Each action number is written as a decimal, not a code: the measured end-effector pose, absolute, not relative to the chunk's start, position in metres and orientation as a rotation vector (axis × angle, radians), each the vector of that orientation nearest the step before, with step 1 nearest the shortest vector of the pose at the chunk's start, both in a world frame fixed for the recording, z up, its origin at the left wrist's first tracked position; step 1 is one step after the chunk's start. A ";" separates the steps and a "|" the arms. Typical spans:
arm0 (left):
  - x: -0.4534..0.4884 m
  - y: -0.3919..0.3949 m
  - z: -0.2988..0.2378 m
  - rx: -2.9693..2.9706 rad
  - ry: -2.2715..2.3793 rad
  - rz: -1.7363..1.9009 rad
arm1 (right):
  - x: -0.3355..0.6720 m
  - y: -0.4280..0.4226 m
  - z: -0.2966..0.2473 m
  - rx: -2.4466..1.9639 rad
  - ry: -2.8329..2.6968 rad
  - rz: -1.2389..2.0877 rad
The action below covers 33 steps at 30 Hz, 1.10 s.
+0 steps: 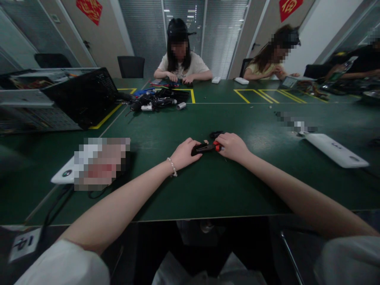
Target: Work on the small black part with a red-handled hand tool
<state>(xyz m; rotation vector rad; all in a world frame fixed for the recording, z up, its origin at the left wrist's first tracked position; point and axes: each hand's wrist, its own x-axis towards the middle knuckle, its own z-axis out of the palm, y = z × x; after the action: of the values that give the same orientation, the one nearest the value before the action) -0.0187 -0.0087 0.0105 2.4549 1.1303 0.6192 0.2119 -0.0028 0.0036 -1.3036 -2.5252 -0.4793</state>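
Table (178,198): green, hard-topped; under and all around the pliers (209,147).
Left slab (61,173): white, corded; left of the pliers, nearer the front edge.
Left hand (184,153): almost closed, pinching a black piece (194,150) at the pliers' left end; bracelet (171,167) at wrist.
Black piece: partly covered by fingers; probably light and rigid, breakable if squeezed hard; best pinched by the sides, clear of the pliers' tips.
Pliers: on or just above the table, between both hands; dark head pointing left, red handles right. Likely dense for size, stiff, hardly fragile; slicker at the head, surer at the handles. Best held well back from the pivot. Bite or mere touch on the black piece: cannot tell.
Right hand (234,145): closed around the handles at the pliers' right end.
Right slab (335,150): white; well right of the pliers.
Black lump (216,134): just beyond the pliers; shape unclear.
Tool pile (160,99): dark, tangled; beyond the pliers, leftward.
Case (78,97): bulky; far left beyond the pliers.
Co-worker (190,65): seated opposite, far beyond the pliers.
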 end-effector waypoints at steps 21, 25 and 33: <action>-0.018 -0.008 0.010 2.481 1.107 0.622 | 0.212 -0.005 0.006 -1.276 -2.531 -0.547; -0.019 -0.007 0.010 2.486 1.101 0.619 | 0.212 -0.005 0.005 -1.286 -2.529 -0.533; -0.019 -0.007 0.010 2.476 1.116 0.618 | 0.212 -0.002 0.001 -1.297 -2.513 -0.460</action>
<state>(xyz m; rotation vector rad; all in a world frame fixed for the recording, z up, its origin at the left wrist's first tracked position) -0.0186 -0.0074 0.0099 2.4763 1.1163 0.6180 0.2123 -0.0020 0.0012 -1.2970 -2.5134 -0.4599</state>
